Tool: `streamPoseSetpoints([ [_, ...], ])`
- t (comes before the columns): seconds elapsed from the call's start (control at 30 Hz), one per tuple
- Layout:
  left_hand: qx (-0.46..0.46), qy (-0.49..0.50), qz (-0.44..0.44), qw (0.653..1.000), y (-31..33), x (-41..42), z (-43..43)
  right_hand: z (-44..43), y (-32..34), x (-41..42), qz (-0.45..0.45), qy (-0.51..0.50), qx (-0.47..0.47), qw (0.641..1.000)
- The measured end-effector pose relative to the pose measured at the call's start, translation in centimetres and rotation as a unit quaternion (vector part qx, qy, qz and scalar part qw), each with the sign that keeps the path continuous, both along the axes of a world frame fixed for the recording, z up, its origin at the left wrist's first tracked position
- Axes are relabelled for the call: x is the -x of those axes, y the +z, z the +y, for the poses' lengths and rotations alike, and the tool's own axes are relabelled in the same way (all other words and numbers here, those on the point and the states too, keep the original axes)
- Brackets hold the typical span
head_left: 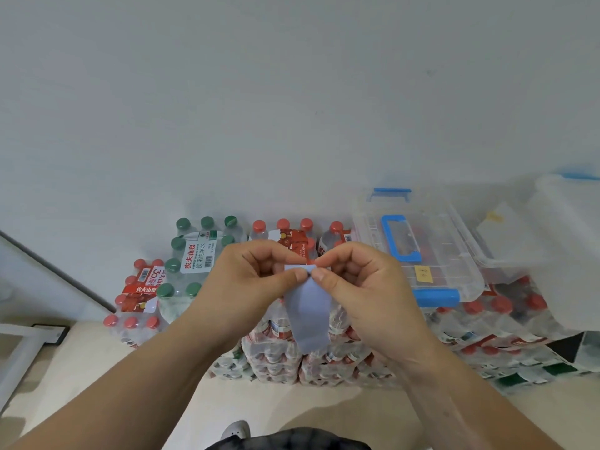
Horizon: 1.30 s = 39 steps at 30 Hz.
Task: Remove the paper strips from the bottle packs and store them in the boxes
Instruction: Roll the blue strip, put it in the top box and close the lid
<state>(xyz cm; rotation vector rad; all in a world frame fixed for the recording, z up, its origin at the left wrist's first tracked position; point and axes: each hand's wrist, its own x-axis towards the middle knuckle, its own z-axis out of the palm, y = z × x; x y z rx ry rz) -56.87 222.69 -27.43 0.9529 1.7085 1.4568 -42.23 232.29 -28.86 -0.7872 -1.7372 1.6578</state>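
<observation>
Above the bottle packs (292, 345), my left hand (250, 284) and right hand (357, 280) both pinch one paper strip (306, 313). It hangs down between them. At right stands a clear box (418, 248) on the packs.

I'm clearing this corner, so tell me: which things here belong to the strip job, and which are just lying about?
Job: paper strip, pinched by left hand and right hand; bottle packs; clear box with blue handle.
Lying about: white frame at left; black plate beside it.
</observation>
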Motion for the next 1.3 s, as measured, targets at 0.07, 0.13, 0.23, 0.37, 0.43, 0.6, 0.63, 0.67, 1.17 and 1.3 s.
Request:
streamPoseSetpoints([
  [0.07, -0.009, 0.002, 0.006, 1.0, 0.3, 0.2, 0.2, 0.1, 0.1, 0.1, 0.006, 0.0, 0.009, 1.0],
  [0.13, -0.018, 0.002, -0.008, 1.0, 0.5, 0.4, 0.4, 0.2, 0.2, 0.1, 0.007, -0.001, 0.015, 1.0],
  [0.23, -0.019, 0.002, -0.021, 1.0, 0.6, 0.5, 0.4, 0.3, 0.4, 0.3, 0.009, -0.004, -0.002, 1.0],
  [0.37, -0.021, 0.003, -0.072, 0.997, 0.7, 0.1, 0.4, 0.5, 0.5, 0.5, 0.018, 0.005, -0.029, 0.999],
  [0.43, -0.026, 0.01, -0.082, 0.996, 0.7, 0.0, 0.4, 0.4, 0.5, 0.4, 0.016, 0.007, -0.029, 0.999],
  [0.6, -0.044, 0.023, -0.061, 0.997, 0.5, 0.1, 0.6, 0.0, 0.7, 0.1, 0.01, 0.0, -0.008, 1.0],
  [0.63, -0.047, 0.022, -0.06, 0.997, 0.6, 0.1, 0.6, -0.1, 0.8, 0.1, 0.012, -0.007, -0.002, 1.0],
  [0.67, -0.048, 0.02, -0.057, 0.997, 0.6, 0.0, 0.7, -0.1, 0.8, 0.2, 0.014, -0.014, 0.0, 1.0],
  [1.17, -0.037, 0.021, -0.04, 0.998, 0.9, -0.6, 2.0, 1.1, 0.8, -0.6, 0.018, -0.028, -0.045, 0.998],
  [1.3, -0.03, 0.012, -0.02, 0.999, 0.6, -0.8, 2.3, 1.4, 0.4, -0.7, 0.018, -0.062, -0.044, 0.997],
])
